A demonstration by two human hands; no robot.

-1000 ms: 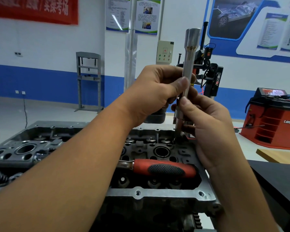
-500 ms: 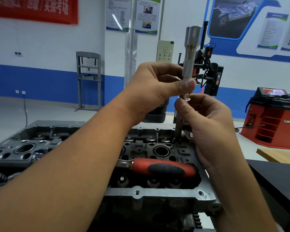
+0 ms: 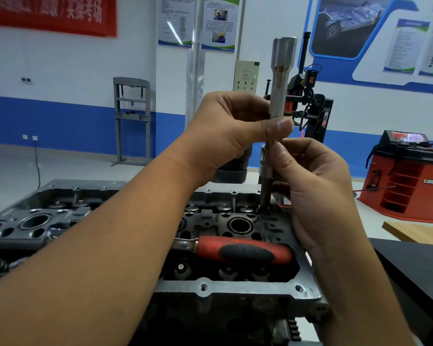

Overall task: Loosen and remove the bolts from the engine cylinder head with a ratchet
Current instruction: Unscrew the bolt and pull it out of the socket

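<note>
Head view, near to far: grey cast-metal cylinder head (image 3: 235,288) fills the lower centre, with the red-and-black-handled ratchet (image 3: 243,252) lying idle across it. Above, the left hand (image 3: 225,138) pinches a tall silver extension socket (image 3: 281,78) standing upright over a bolt hole, while the right hand (image 3: 313,186) grips its lower shaft; a bolt seems mostly drawn out, others probably remain. Far right, a black machine (image 3: 321,121) reads "power"; an orange cabinet (image 3: 408,186) reads "Laspody", partly cut off.
</note>
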